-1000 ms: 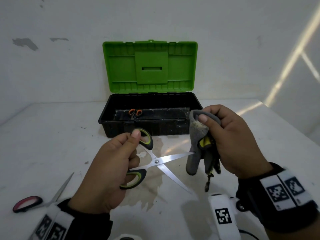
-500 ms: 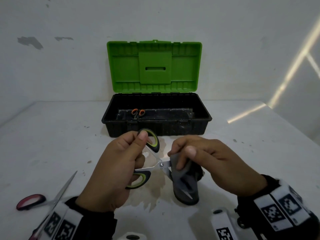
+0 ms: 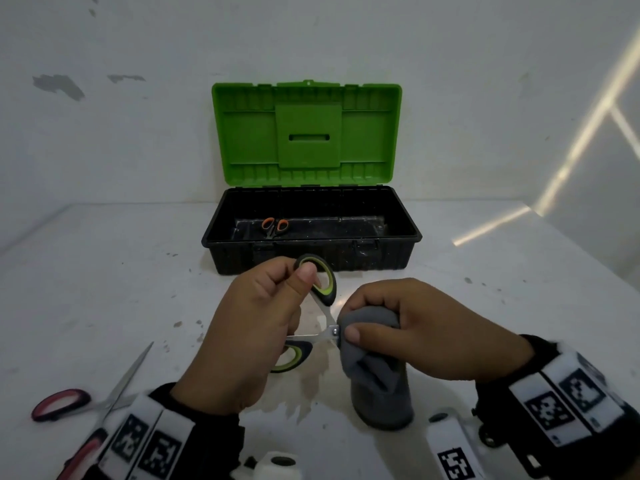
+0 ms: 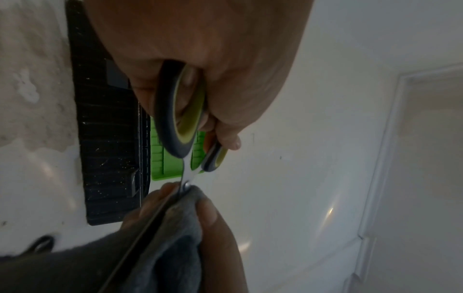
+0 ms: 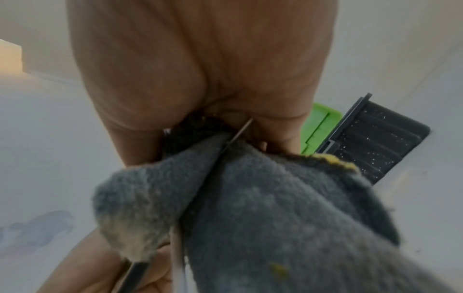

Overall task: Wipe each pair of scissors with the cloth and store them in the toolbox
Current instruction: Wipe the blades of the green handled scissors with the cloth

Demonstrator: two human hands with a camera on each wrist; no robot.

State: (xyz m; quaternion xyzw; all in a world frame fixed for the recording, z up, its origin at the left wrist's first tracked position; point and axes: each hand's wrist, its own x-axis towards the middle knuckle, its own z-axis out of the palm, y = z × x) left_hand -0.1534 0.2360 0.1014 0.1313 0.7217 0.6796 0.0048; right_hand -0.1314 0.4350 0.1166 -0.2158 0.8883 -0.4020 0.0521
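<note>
- Green-handled scissors [image 3: 313, 308], blades spread, held above the desk's near-middle in front of the toolbox [image 3: 311, 251].
- Left hand [image 3: 256, 327] grips the handle loops; right hand [image 3: 415, 330] pinches the grey cloth [image 3: 377, 368] round one blade at the pivot.
- Best practice, presumably: draw the cloth pivot-to-tip, fingers behind the edge.
- Orange-handled scissors [image 3: 275, 226] lie inside; red-handled scissors [image 3: 69, 403] wait at the near-left corner.
- Stained white desk [image 3: 104, 289]; scuffed white wall [image 3: 138, 98].

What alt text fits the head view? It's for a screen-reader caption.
The left hand holds green-handled scissors open while the right hand pinches a grey cloth around a blade near the pivot. Behind them an open toolbox holds orange-handled scissors; red-handled scissors lie on the table.
</note>
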